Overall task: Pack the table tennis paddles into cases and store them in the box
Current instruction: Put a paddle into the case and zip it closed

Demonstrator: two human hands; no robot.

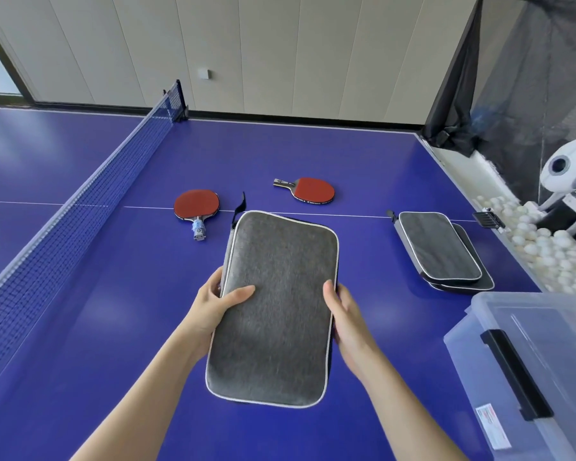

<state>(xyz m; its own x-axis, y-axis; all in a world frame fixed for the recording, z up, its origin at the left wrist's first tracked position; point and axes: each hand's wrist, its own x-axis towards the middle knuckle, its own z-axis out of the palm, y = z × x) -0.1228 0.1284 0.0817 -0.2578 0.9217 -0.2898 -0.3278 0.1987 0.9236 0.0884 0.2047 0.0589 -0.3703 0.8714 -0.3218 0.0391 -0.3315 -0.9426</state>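
Item held: one grey felt rectangular case with white piping (273, 311), lifted clear of the blue table tennis surface (113, 294) and centred in front of me, its black wrist strap (240, 207) at the far left corner. My left hand (220, 301) pinches the left long edge, thumb laid flat on top and fingers (215, 279) curled underneath. My right hand (343, 314) clamps the right long edge the same way, its underside digits hidden. Contents of this case: cannot tell, since the zip side is out of view. Items loose on the surface: one red-rubber paddle with a taped handle (197, 206) just beyond the case to the left, and one red-rubber paddle with a dark handle (313, 190) farther out. Items stacked at right: two more grey cases (439, 249), slightly offset. Destination: clear plastic storage box with a black latch (529, 361), near right, lid apparently on. Hazards noted: the hold is at the edges only, so tipping the case toward the box could let it slide from my thumbs. An unclosed zip would let a paddle drop out. The lidded box would demand a free hand, leaving the case on one weak pinch. A low swing rightward could clip the stack.
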